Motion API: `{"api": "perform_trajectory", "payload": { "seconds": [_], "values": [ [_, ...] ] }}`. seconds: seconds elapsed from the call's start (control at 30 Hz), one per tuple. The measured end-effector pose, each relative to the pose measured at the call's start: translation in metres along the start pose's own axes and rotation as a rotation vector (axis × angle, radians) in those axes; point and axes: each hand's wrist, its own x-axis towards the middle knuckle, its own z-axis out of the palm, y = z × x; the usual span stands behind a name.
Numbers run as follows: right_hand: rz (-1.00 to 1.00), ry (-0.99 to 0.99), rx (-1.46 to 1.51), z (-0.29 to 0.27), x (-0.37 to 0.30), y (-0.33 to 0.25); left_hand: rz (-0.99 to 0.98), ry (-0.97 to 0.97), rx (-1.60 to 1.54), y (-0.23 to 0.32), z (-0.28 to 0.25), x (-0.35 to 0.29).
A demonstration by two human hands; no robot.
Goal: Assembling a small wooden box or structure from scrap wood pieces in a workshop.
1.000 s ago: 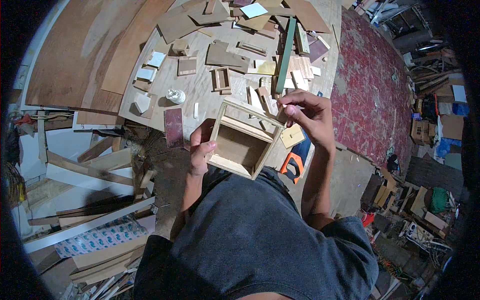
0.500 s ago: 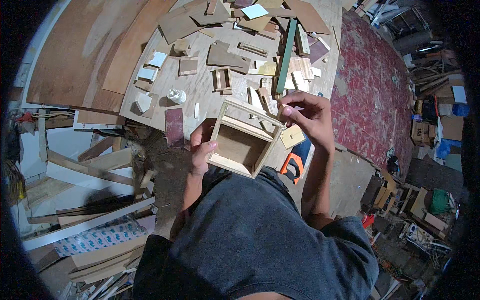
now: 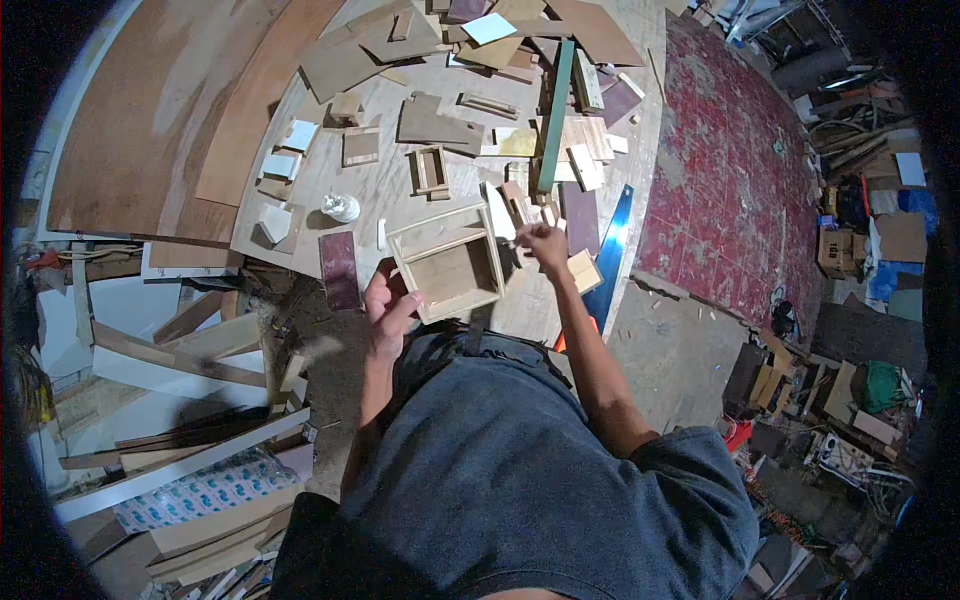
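An open wooden box frame (image 3: 447, 263) lies on the plywood table (image 3: 400, 190) near its front edge. My left hand (image 3: 388, 312) grips the box's near left corner. Just right of the box, my right hand (image 3: 541, 246) hovers with fingers pinched on a small pale piece; what that piece is I cannot make out. A square light wood block (image 3: 583, 270) lies just beyond that hand.
Several wood scraps and a long green strip (image 3: 556, 115) litter the table. A small white container (image 3: 340, 207) and a dark red board (image 3: 339, 270) sit left of the box. A blue saw blade (image 3: 610, 250) lies at the right edge. Planks are stacked on the floor left.
The box has settled flatter onto the table. My right hand has come off the box's far rim and now sits beside its right side.
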Motion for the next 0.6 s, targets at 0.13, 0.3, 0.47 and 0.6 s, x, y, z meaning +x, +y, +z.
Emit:
{"api": "perform_trajectory", "payload": {
  "seconds": [0.13,0.3,0.47,0.6],
  "values": [
    [-0.030,0.025,-0.191,0.020,0.000,0.054,0.049,0.068,0.022,-0.015,-0.004,0.004],
    [-0.255,0.124,-0.583,0.037,-0.029,0.039,-0.083,0.209,-0.100,-0.037,-0.024,0.011],
    [0.076,-0.290,0.088,0.063,-0.066,-0.036,-0.125,0.341,-0.080,-0.039,-0.063,0.014],
    [0.020,-0.415,-0.022,0.074,-0.075,-0.048,-0.070,0.521,-0.128,-0.051,-0.116,0.036]
  ]
}}
